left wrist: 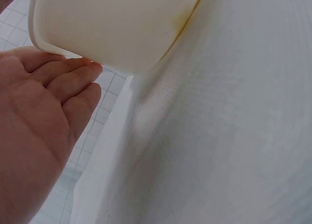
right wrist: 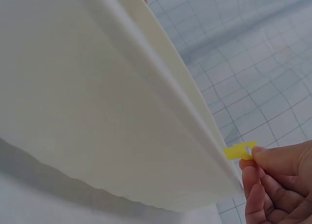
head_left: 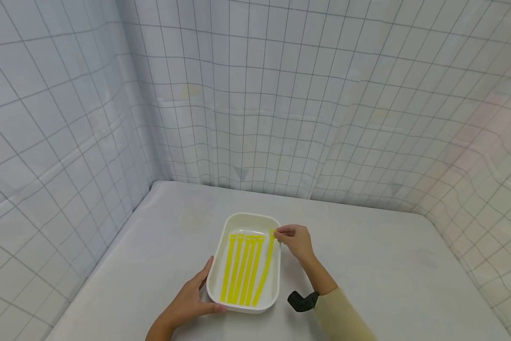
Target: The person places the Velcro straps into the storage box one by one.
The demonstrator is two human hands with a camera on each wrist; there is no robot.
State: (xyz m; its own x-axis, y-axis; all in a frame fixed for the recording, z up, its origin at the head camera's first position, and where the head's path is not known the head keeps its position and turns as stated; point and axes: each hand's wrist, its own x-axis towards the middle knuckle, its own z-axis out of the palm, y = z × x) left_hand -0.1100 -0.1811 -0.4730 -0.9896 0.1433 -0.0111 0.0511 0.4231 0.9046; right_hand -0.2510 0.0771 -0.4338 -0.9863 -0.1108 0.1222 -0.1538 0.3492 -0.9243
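Note:
A white tray [head_left: 243, 309] with rounded corners sits on the table in the head view. Inside it, several flat yellow cable straps [head_left: 237, 265] lie side by side lengthwise, slotted heads toward the far end. My right hand [head_left: 297, 242] pinches the head of another yellow cable strap [head_left: 266, 270] between thumb and fingertips, at the tray's far right rim. That strap slants down into the tray, apart from the row. At the tray's near left corner is my left hand [head_left: 189, 300], thumb along the near edge. Its fingers [left wrist: 73, 83] extend almost straight against the outer wall in the left wrist view.
A white cloth covers the table [head_left: 392, 265] around the tray. White grid-patterned curtains [head_left: 272, 104] hang behind it and along both sides. A black curved device [head_left: 302, 301] is fixed at my right wrist beside the beige sleeve [head_left: 342, 315].

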